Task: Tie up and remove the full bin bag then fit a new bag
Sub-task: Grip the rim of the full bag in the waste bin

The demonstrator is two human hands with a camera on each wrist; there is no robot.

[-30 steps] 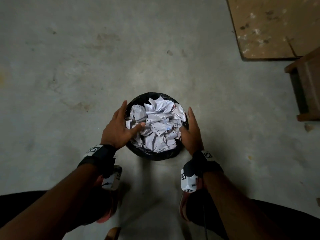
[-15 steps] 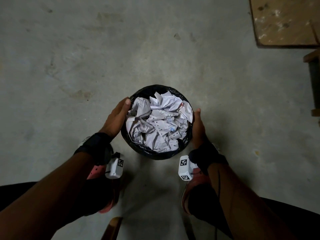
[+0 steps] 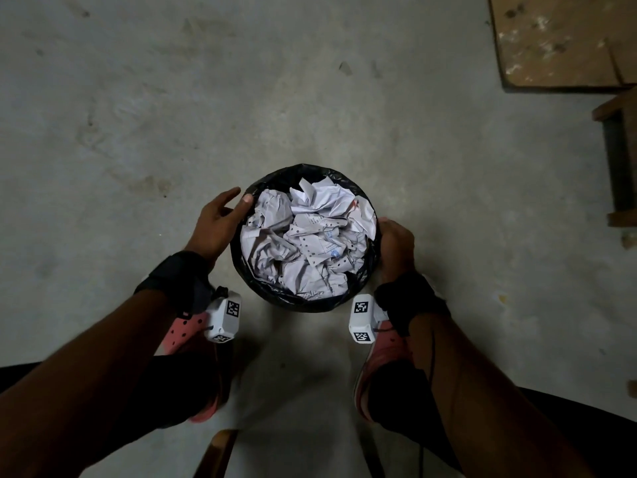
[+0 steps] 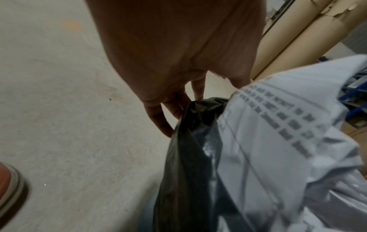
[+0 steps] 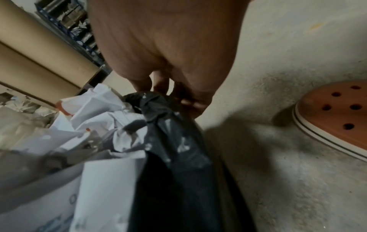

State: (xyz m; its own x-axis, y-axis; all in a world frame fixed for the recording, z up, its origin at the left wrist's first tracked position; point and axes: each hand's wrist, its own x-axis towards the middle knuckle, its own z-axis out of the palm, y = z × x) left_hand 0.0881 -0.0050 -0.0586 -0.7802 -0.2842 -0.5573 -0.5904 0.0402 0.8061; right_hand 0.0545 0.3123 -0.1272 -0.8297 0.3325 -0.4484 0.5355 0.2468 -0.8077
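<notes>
A round bin lined with a black bin bag (image 3: 275, 291) stands on the concrete floor between my feet, heaped with crumpled white paper (image 3: 306, 236). My left hand (image 3: 238, 201) is at the bin's left rim. Its thumb lies on the bag's edge and its fingers reach down the outside of the black plastic (image 4: 190, 157). My right hand (image 3: 394, 239) is at the right rim, its fingers curled over the bag's gathered edge (image 5: 158, 102). The bin's own wall is hidden by the bag.
A brown wooden board (image 3: 565, 39) lies on the floor at the far right, with a low wooden bench (image 3: 617, 160) beside it. My pink shoes (image 3: 182, 329) (image 3: 382, 346) flank the bin. Cardboard tubes (image 4: 298, 39) lean beyond the bin.
My left hand has come off the paper heap onto the left rim. My right hand has gone from flat against the side to curled over the bag's edge.
</notes>
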